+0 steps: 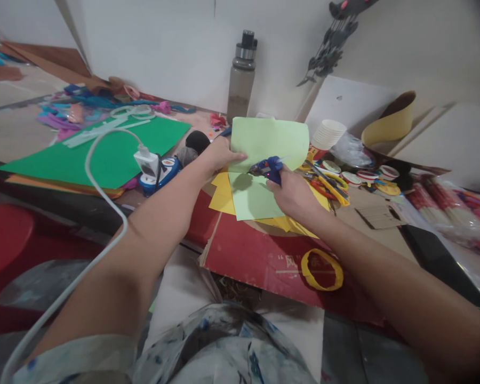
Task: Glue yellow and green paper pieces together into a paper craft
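My left hand [220,153] pinches the left edge of a light green sheet of paper [270,137], its thumb on the front. The sheet's upper part stands raised, while its lower part slopes toward me over yellow paper pieces [223,194]. In my right hand [294,191] is a blue hot glue gun [271,169], gripped by its handle. Its dark nozzle points left, close over the middle of the green sheet; whether it touches the paper I cannot tell. A clear glue stick seems to poke out of the gun's back. Beneath lies a red cardboard sheet [248,250].
A yellow paper ring [322,270] lies on the red cardboard. Scissors [332,186], paper cups [328,136] and a phone [444,261] are on the right. Behind stands a bottle [240,88]. On the left are green sheets [116,152] and a power strip [160,176] with a white cable [104,200].
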The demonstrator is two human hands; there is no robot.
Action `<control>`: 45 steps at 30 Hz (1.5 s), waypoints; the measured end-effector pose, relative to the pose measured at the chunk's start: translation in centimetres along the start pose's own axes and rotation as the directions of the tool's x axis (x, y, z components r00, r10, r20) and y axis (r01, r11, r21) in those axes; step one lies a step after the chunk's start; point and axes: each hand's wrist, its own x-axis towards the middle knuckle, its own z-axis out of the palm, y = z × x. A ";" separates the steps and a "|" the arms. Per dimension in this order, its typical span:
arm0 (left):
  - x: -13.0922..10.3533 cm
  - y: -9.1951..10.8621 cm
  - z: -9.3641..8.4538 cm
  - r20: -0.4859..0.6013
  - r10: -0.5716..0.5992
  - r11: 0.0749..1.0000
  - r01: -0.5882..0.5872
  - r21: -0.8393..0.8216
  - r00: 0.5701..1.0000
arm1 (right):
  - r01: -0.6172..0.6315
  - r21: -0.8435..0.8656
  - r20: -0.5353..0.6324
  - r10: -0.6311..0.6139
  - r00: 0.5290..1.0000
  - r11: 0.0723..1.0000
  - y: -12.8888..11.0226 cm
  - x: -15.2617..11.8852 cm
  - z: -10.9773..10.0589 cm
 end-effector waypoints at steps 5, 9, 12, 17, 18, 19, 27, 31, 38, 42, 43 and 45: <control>0.2 0.1 -0.2 0.015 0.035 0.997 -0.036 0.062 0.999 | 0.041 0.043 0.036 -0.043 0.998 0.998 -1.4 0.2 0.4; 0.4 0.0 -0.4 0.017 0.056 0.991 -0.058 0.120 0.998 | 0.070 0.063 0.069 -0.074 0.995 0.996 -2.4 0.2 0.7; 0.5 -0.2 -0.5 0.028 0.057 0.992 -0.059 0.112 0.998 | 0.057 0.072 0.080 -0.063 0.995 0.996 -1.9 -0.1 0.4; 0.4 -0.1 -0.3 0.015 0.053 0.994 -0.054 0.091 0.998 | 0.049 0.074 0.088 -0.056 0.995 0.996 -1.5 0.1 0.5; 0.3 0.1 -0.2 0.012 0.066 0.993 -0.067 0.092 0.998 | 0.057 0.078 0.083 -0.063 0.995 0.995 -1.7 0.3 0.6; 0.3 0.2 -0.1 0.011 0.075 0.993 -0.075 0.093 0.997 | 0.064 0.081 0.076 -0.070 0.995 0.995 -1.9 0.6 0.8; 0.5 0.0 -0.2 0.008 0.056 0.994 -0.057 0.092 0.998 | 0.083 0.095 0.080 -0.091 0.993 0.992 -1.7 0.2 0.8; 0.4 -0.3 -0.3 0.032 0.056 0.996 -0.058 0.068 0.998 | 0.054 0.077 0.064 -0.059 0.996 0.996 -1.0 -0.2 0.4; 0.4 -0.1 -0.4 0.025 0.051 0.991 -0.054 0.121 0.998 | 0.086 0.104 0.075 -0.094 0.993 0.991 -2.2 0.1 0.9; 0.2 -0.1 -0.2 0.013 0.004 0.997 -0.005 0.076 1.000 | 0.041 0.076 0.072 -0.046 0.996 0.996 -1.0 -0.3 0.3; 0.1 -0.1 -0.1 0.008 -0.013 0.998 0.013 0.061 1.000 | 0.015 0.048 0.059 -0.018 0.998 0.999 -0.3 -0.3 0.0; -0.2 0.1 0.1 0.000 -0.029 0.999 0.029 0.038 1.000 | -0.040 -0.019 0.024 0.041 0.999 0.999 1.1 -0.4 -0.5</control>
